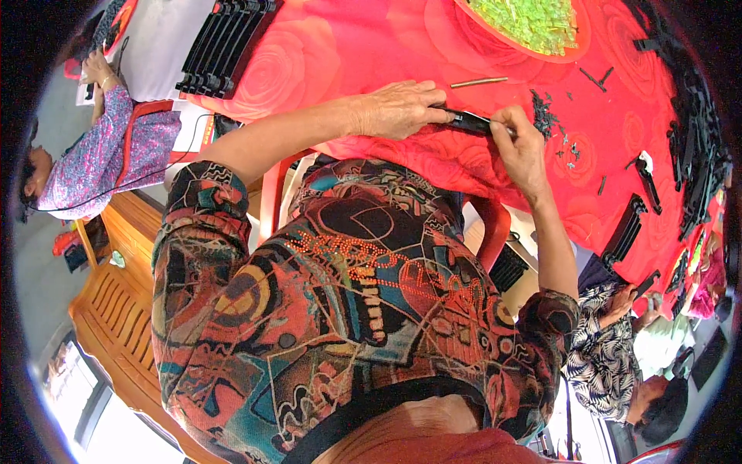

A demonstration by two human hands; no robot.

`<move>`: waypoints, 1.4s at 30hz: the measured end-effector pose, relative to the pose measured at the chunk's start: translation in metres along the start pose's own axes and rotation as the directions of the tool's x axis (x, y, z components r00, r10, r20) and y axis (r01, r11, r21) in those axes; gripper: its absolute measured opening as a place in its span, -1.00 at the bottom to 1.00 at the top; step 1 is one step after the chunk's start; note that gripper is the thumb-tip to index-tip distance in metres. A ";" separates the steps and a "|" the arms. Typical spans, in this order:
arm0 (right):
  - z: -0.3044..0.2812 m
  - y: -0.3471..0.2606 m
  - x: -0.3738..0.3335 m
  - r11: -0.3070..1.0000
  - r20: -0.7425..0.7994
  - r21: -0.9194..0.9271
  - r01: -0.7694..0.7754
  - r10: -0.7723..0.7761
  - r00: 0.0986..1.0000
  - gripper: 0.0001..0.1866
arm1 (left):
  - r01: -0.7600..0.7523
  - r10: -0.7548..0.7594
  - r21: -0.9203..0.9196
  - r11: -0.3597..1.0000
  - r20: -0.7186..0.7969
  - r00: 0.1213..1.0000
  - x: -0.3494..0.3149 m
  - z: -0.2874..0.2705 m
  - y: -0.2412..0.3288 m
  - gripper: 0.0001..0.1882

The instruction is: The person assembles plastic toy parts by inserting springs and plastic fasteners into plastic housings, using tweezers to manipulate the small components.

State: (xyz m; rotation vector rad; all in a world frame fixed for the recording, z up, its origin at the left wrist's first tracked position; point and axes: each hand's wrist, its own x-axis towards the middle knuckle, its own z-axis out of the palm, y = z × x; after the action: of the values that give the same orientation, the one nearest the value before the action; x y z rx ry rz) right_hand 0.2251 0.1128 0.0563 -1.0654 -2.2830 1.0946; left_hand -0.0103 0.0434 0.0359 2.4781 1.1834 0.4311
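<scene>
Between my two hands is a long, narrow black plastic piece (470,122), held just above the near edge of the red table. My left hand (406,110) grips its left end, fingers closed around it. At the other end, my right hand (519,143) pinches it between thumb and fingers. A thin brownish stick (479,81) lies on the cloth just beyond the piece. To the right of my right hand lies a small heap of black plastic scraps (545,114), with a few bits scattered near it.
A red-rimmed bowl of yellow-green translucent pieces (525,19) stands at the far side. Black strips lie in a row (228,46) at far left, and a dark pile (692,147) covers the right edge. Other people sit at left (116,147) and right (610,356).
</scene>
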 end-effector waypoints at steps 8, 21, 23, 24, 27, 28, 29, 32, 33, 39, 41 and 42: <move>-0.015 0.016 -0.007 0.978 -0.306 0.076 -0.192 0.207 0.929 -0.83 | -0.016 0.016 -0.010 1.000 -0.041 0.999 0.001 0.007 -0.003 -0.62; 0.002 -0.020 0.037 0.878 0.094 -0.461 -0.126 0.190 0.977 -0.54 | 0.006 -0.003 0.041 0.999 -0.076 0.997 0.006 0.020 0.000 -0.68; 0.001 -0.018 0.037 0.882 0.152 -0.450 -0.142 0.232 0.961 -0.54 | 0.015 -0.013 0.033 0.999 -0.070 0.997 0.008 0.022 0.000 -0.68; 0.001 -0.015 0.037 0.906 0.168 -0.411 -0.101 0.185 0.968 -0.56 | 0.009 -0.006 0.037 0.999 -0.084 0.996 0.009 0.022 0.001 -0.68; 0.002 -0.005 0.033 0.949 0.189 -0.310 -0.055 0.118 0.975 -0.60 | 0.003 -0.001 0.025 1.000 -0.070 0.998 0.013 0.020 0.003 -0.64; 0.002 -0.002 0.031 0.967 0.194 -0.249 -0.047 0.097 0.976 -0.62 | 0.002 -0.002 0.012 1.000 -0.045 0.999 0.014 0.019 0.004 -0.61; 0.002 0.000 0.030 0.968 0.197 -0.245 -0.049 0.099 0.975 -0.62 | 0.005 -0.005 0.009 1.000 -0.040 0.999 0.014 0.017 0.005 -0.61; 0.003 0.004 0.029 0.974 0.194 -0.227 0.013 0.032 0.981 -0.65 | -0.002 0.003 0.014 1.000 -0.051 0.999 0.014 0.015 0.009 -0.61; 0.002 0.004 0.029 0.974 0.209 -0.228 -0.007 0.056 0.976 -0.65 | 0.001 0.000 0.013 1.000 -0.048 0.999 0.014 0.015 0.010 -0.61; 0.003 -0.003 0.031 0.960 0.203 -0.265 -0.092 0.148 0.968 -0.62 | -0.010 0.011 0.029 1.000 -0.027 1.000 0.015 0.019 0.008 -0.59; 0.004 0.000 0.030 0.957 0.196 -0.277 -0.089 0.147 0.970 -0.61 | -0.017 0.018 0.033 0.999 -0.013 1.000 0.014 0.018 0.008 -0.59; 0.005 0.003 0.030 0.963 0.203 -0.267 -0.045 0.102 0.974 -0.64 | -0.013 0.014 0.037 0.999 -0.028 1.000 0.014 0.017 0.009 -0.59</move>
State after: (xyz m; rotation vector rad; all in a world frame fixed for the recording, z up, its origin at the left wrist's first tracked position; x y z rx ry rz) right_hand 0.2044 0.1351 0.0514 -1.1896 -2.6373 0.9987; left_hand 0.0113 0.0457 0.0261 2.5203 1.1964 0.4533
